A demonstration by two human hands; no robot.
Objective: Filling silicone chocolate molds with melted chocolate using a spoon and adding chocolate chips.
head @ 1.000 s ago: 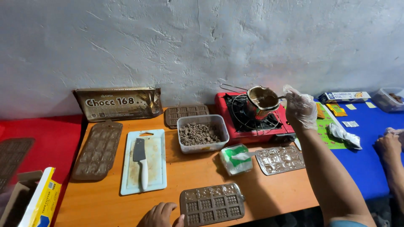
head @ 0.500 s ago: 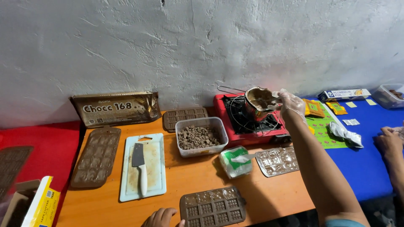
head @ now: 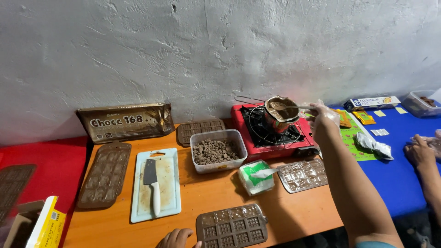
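Observation:
My right hand (head: 322,115), in a thin clear plastic glove, grips the handle of a small metal pot (head: 280,112) of melted chocolate. It holds the pot just above the red tabletop stove (head: 257,142). My left hand (head: 177,239) rests at the table's near edge, fingertips beside a filled brown chocolate mould (head: 232,225), holding nothing. A clear tub of chopped chocolate (head: 217,151) stands left of the stove.
A white cutting board (head: 156,186) carries a cleaver. Brown moulds (head: 104,174) (head: 200,129), a clear mould (head: 303,174), a green-and-white tub (head: 256,177) and a large brown wrapper (head: 125,121) are on the orange table (head: 211,202). Another person's hand (head: 420,150) rests on the blue table.
The pot has shifted slightly left over the stove with my right hand still on its handle. My left hand stays by the front mould.

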